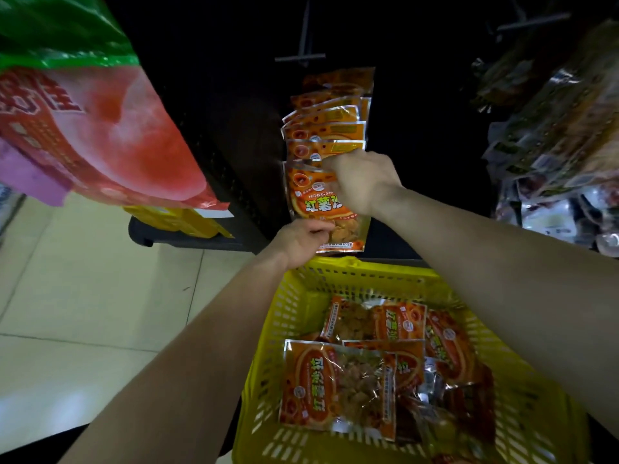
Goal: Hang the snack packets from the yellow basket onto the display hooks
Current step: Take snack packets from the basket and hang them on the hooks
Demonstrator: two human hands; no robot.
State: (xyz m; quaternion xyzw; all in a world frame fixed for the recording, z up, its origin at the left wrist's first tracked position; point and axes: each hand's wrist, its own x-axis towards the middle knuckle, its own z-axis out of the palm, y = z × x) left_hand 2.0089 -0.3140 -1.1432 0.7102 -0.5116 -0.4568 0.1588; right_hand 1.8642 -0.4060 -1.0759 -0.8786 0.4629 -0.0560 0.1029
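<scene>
Both hands hold one orange packet (321, 209) just above the basket (335, 276): the right hand (363, 182) pinches its top edge at the hook, whose tip is hidden, and the left hand (299, 241) grips its lower left corner. Behind it hangs a row of packets (326, 125); more packets (338, 386) lie in the basket below. Risk, I judge: the hole misses the hook and the packet drops, or pushing knocks the front hung packet loose
</scene>
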